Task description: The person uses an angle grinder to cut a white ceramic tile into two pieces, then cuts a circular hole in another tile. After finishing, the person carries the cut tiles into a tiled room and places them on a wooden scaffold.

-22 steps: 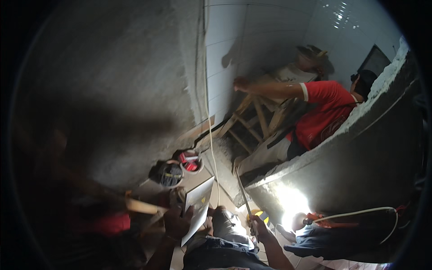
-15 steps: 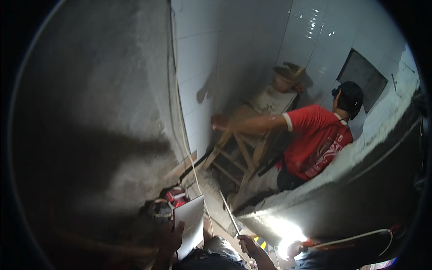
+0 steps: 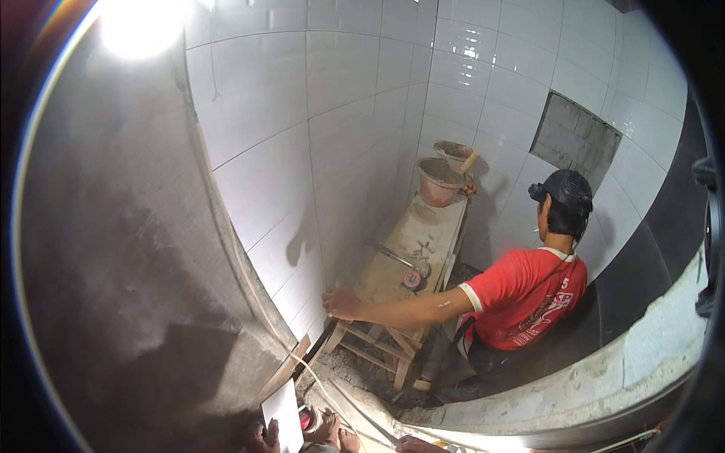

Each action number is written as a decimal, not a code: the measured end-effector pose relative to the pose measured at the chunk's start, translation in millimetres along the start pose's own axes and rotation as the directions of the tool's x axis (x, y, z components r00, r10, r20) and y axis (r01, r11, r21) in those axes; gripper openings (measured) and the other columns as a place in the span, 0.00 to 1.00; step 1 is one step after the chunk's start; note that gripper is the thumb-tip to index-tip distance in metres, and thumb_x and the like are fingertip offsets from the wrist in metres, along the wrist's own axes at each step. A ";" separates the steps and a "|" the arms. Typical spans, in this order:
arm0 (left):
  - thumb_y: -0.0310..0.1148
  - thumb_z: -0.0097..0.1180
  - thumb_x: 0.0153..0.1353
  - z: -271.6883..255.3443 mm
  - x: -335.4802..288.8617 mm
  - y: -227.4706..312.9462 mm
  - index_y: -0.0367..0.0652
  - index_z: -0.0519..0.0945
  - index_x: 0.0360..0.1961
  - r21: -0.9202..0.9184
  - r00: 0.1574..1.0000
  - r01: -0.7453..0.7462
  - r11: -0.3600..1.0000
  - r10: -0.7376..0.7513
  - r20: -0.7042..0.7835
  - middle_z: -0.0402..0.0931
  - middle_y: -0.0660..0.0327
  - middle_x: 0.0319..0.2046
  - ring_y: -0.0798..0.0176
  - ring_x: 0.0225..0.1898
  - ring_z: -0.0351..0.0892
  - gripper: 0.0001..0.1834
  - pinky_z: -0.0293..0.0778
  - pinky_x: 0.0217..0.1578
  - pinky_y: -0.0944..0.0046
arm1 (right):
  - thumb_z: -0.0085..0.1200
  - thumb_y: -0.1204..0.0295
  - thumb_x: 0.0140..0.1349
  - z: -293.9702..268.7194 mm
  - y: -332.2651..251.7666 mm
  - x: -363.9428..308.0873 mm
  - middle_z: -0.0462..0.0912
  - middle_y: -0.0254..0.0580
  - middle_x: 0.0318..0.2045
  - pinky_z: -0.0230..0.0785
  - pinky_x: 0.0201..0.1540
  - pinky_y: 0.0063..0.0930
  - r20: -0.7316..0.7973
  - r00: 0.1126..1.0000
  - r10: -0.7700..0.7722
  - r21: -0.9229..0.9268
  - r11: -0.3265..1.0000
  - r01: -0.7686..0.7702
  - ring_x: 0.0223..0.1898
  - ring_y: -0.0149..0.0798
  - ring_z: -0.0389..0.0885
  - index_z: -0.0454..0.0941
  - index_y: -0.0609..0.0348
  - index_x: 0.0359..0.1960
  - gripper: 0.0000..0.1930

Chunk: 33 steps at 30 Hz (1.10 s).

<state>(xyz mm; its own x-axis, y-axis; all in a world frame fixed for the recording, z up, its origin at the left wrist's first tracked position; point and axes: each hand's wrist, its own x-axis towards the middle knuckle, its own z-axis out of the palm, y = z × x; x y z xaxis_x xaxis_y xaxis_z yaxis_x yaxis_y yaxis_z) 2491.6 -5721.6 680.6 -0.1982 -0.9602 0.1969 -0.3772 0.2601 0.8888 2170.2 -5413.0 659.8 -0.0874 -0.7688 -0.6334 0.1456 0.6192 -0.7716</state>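
Note:
At the lower edge my left hand (image 3: 264, 436) is closed on the edge of a white tile (image 3: 284, 414), which stands tilted in front of the grey wall. My right hand (image 3: 417, 445), partly cut off by the lower edge, is closed round the end of a long thin stick (image 3: 364, 412) that slopes up to the left. A red object (image 3: 304, 417) shows partly behind the tile. Bare feet (image 3: 349, 440) are visible between my hands.
A person in a red shirt (image 3: 521, 298) stands ahead, arm stretched toward the tiled wall (image 3: 264, 166). A wooden trestle (image 3: 400, 226) bears buckets (image 3: 439, 185) and a round red tool (image 3: 411, 279). A cable (image 3: 326, 392) crosses the floor. A rough curved ledge (image 3: 589, 404) runs at right.
My view has swung upward, so my hands and the tile sit lower in the picture. The scene is brighter, with a lamp now at upper left. Both hands keep their hold.

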 end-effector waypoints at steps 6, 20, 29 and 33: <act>0.45 0.69 0.63 -1.9 59.7 27.7 0.39 0.73 0.20 0.369 0.944 -0.234 0.900 0.119 0.308 0.73 0.51 0.20 0.48 0.20 0.71 0.25 0.66 0.23 0.51 | 0.61 0.61 0.68 24.6 -23.5 -12.3 0.78 0.42 0.45 0.68 0.56 0.38 -0.113 0.985 -0.129 0.159 0.976 0.146 0.49 0.40 0.74 0.80 0.61 0.48 0.17; 0.34 0.69 0.62 45.1 171.6 67.2 0.38 0.72 0.22 0.031 0.787 -0.503 0.864 0.443 0.428 0.71 0.52 0.19 0.44 0.19 0.71 0.19 0.64 0.22 0.49 | 0.75 0.62 0.45 3.4 -199.3 -22.1 0.71 0.38 0.58 0.59 0.67 0.33 -0.387 0.846 -0.368 0.238 0.846 0.477 0.61 0.35 0.68 0.63 0.58 0.66 0.46; 0.31 0.69 0.62 39.9 198.9 80.2 0.36 0.72 0.20 0.029 0.769 -0.559 0.829 0.505 0.391 0.70 0.54 0.17 0.51 0.16 0.70 0.19 0.62 0.20 0.53 | 0.80 0.42 0.36 -76.4 -343.7 107.2 0.80 0.68 0.55 0.75 0.59 0.48 -0.964 0.230 -0.135 -0.195 0.945 -0.264 0.57 0.61 0.81 0.65 0.76 0.59 0.58; 0.31 0.69 0.63 27.9 192.5 78.9 0.34 0.78 0.23 0.045 0.886 -0.252 0.967 0.212 0.413 0.79 0.47 0.21 0.52 0.22 0.80 0.16 0.72 0.26 0.56 | 0.78 0.40 0.38 -100.3 -370.3 153.1 0.78 0.71 0.58 0.76 0.59 0.48 -0.985 0.171 -0.028 -0.081 0.946 -0.314 0.60 0.59 0.81 0.60 0.84 0.65 0.65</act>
<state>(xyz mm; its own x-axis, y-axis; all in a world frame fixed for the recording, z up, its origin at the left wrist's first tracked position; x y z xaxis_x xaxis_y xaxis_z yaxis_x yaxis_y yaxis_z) 2398.5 -5883.0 777.1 -0.6288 -0.7535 0.1916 -0.3557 0.4979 0.7909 2004.0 -5744.0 842.8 -0.9895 0.0084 -0.1443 0.0853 0.8400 -0.5358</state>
